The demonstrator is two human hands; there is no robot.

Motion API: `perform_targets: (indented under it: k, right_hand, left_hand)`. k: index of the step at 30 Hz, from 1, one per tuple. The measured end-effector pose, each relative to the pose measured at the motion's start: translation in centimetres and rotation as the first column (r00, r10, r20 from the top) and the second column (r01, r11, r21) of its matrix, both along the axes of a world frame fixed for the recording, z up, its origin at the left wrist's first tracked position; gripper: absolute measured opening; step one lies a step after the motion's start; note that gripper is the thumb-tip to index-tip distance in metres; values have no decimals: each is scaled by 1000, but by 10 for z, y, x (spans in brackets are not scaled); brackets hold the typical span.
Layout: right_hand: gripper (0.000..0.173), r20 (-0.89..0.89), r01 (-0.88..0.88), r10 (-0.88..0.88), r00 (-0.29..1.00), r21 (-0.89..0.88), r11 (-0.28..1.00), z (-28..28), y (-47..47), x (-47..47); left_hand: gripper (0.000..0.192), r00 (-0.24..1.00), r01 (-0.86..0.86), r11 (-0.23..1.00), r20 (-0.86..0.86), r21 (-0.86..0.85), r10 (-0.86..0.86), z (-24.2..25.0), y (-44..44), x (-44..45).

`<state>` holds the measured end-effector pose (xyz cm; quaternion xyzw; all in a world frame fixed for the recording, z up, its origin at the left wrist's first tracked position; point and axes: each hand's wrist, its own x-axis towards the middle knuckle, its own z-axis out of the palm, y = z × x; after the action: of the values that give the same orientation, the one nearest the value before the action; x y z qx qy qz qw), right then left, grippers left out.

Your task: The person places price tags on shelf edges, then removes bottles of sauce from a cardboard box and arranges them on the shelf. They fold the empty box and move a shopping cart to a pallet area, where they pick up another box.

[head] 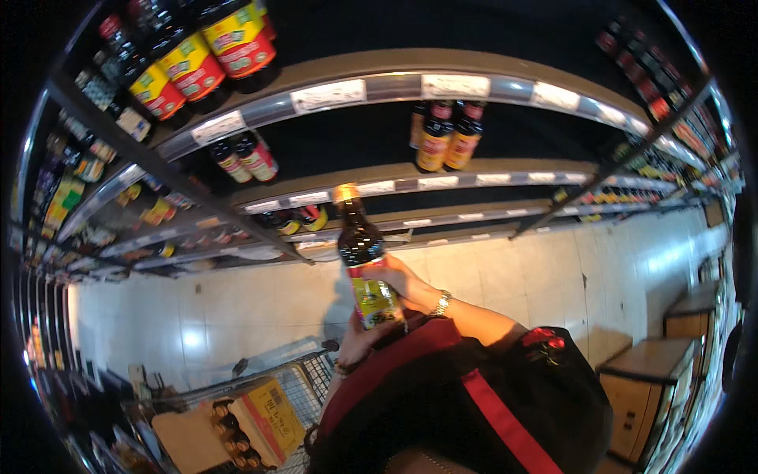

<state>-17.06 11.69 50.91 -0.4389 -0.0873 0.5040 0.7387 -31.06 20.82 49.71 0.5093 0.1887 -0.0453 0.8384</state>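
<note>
A dark glass sauce bottle (361, 237) with a gold cap and a yellow-green label is held upright before my chest. My right hand (398, 281), with a metal-band watch at the wrist, grips it around the label. Around its base is my left hand (361, 340). Behind the bottle runs a store shelf unit; two orange-labelled bottles (434, 145) stand on its second shelf, and two pink-labelled bottles (256, 155) stand farther left. At lower left, an open cardboard box (278, 423) with several dark bottles rests on a wire shopping cart (302, 385).
Large bottles with red and yellow labels (237, 44) stand on the upper shelf (331, 98) at the left. Dark slanted shelf posts (148, 157) cross the view. More bottles line the shelves at both sides. Wooden cabinets (636, 397) stand at lower right beside the tiled floor (503, 278).
</note>
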Motion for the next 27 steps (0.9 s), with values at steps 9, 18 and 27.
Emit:
perform_targets:
  k: [9,18,27]
  right_hand:
    - [30,-2,122,-123,992,118,985,28,-5,-37]
    - [69,-195,119,-99,976,94,988,21,0,-19]
    - [46,203,241,-251,946,76,968,61,-16,13]
  left_hand:
    - [79,958,87,981,284,-176,-34,-8,-5,-54]
    - [77,972,8,997,235,-74,10,15,-26,-53]
    - [74,942,-116,983,298,-145,156,24,-13,-7]
